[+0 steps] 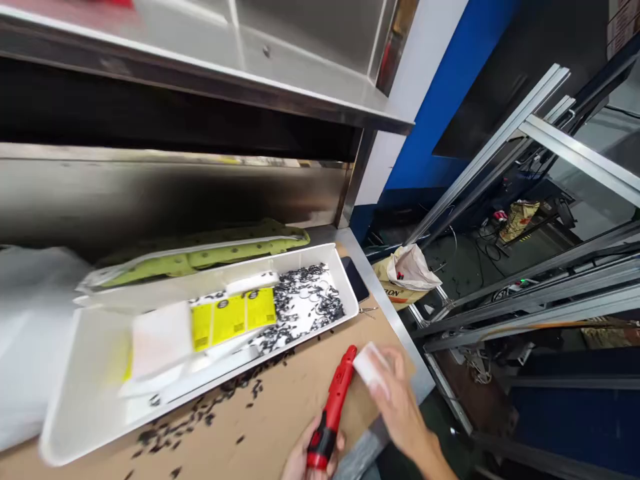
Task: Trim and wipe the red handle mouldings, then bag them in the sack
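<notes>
My left hand (pixel 313 450) is wrapped round the black lower end of a red tool-like part (pixel 340 390), long and narrow, which points up and away over the table. Just right of its tip, my right hand (pixel 397 393) holds a small white block-like piece (pixel 371 367), blurred by motion. I cannot make out exactly what the white piece is. It is close beside the red part; whether the two touch is unclear.
A long white tray (pixel 63 407) holds yellow-labelled packets (pixel 235 320) and many small black bits (pixel 315 300). More black bits lie on the brown tabletop (pixel 280 420). A dark phone (pixel 355 279) lies past the tray's right end. An open sack (pixel 407 273) stands beyond the table edge.
</notes>
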Tool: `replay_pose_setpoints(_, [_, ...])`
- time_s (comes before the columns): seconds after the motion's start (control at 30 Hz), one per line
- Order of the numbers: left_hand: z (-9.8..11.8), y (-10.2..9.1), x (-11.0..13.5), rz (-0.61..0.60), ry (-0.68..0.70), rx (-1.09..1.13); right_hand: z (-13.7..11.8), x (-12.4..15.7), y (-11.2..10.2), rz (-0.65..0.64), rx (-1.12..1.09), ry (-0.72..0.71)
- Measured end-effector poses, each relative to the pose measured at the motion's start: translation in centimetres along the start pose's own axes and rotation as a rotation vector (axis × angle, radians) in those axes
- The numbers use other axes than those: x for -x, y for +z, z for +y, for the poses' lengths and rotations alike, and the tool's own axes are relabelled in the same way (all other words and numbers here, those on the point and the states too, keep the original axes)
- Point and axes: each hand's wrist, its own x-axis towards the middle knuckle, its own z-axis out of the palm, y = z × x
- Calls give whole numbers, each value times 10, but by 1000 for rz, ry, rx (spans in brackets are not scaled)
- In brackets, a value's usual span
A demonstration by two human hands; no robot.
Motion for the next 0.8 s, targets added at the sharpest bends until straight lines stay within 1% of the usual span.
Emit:
replay_pose_setpoints(0.03, [0, 7, -7, -8, 0, -15, 4, 9, 8, -37, -6, -17])
replay_pose_setpoints(0.1, [0, 15, -17, -18, -8, -45, 10, 12, 21, -61, -2, -48])
replay_pose_setpoints(0.17, [1, 17, -24, -57, -1, -110, 16, 3, 31, 3, 17, -14])
replay_pose_setpoints(0.23, [1, 14, -28, -100, 19, -203, 21, -3, 37, 75, 21, 60])
replay_pose_setpoints(0.3, [0, 11, -30, -85, 15, -289, 21, 1, 42, 64, 17, 58])
replay_pose_setpoints(0.4, [-3, 11, -32, 15, -1, -370, 17, 13, 46, -31, -18, -39])
replay_pose_setpoints(0.43, [-5, 12, -33, 20, 14, -393, 16, 14, 47, -31, -28, -34])
replay_pose_setpoints(0.57, [-8, 15, -31, 12, 77, -430, 10, 15, 48, 67, -32, 84])
replay_pose_setpoints(0.63, [-9, 15, -30, 33, 72, -425, 8, 18, 50, 43, -48, 48])
replay_pose_setpoints(0.7, [-8, 14, -29, 30, 64, -409, 9, 17, 50, 8, -63, -2])
replay_pose_setpoints(0.73, [-7, 14, -29, 16, 59, -399, 10, 15, 50, 13, -61, 1])
replay_pose_setpoints(0.8, [-3, 13, -29, 1, 39, -368, 14, 11, 50, 63, -58, 45])
